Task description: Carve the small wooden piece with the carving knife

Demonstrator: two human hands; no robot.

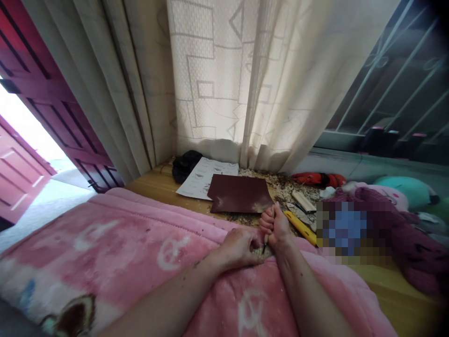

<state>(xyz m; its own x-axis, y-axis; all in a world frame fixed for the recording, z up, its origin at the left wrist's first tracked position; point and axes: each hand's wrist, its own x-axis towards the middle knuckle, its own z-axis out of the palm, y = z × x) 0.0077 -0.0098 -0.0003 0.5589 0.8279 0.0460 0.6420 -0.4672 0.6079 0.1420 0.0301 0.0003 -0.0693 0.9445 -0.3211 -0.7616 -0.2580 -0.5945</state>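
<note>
My left hand (242, 245) is closed on a small pale wooden piece (260, 253) low on the pink blanket (140, 252). Wrapped in a fist, my right hand (275, 225) grips a slim carving tool (265, 245), whose dark tip points down at the wood. The fingers hide most of its handle. Just beyond my hands lies a reddish-brown sheet (240, 192), perhaps sandpaper, overlapping a white printed paper (205, 175). To the right of my fist is a yellow utility knife (300, 228).
Wood shavings (280, 183) cover the tabletop (156, 185) below the curtain (213, 70). A pale wooden block (303, 201), a red bundle (319, 179) and a black bag (186, 166) lie around. Plush toys (403, 187) and a blurred patch are at the right.
</note>
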